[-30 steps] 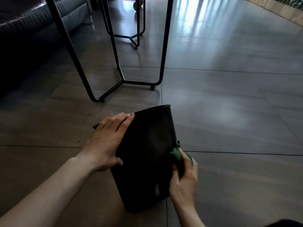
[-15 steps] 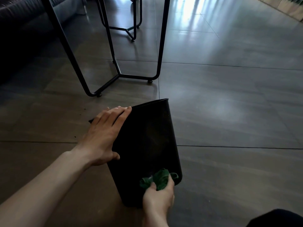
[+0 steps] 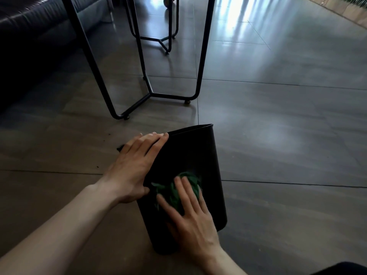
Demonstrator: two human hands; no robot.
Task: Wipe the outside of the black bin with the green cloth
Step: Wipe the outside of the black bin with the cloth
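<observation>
Left hand [image 3: 137, 165] flat, open on tipped black plastic bin [image 3: 190, 155]; right hand [image 3: 190, 211] open-palmed, pressing crumpled green cloth [image 3: 178, 190] against bin's side.

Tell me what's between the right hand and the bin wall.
Head view: the green cloth lies bunched under the right hand, pressed flat against the black bin; nothing else between.
</observation>
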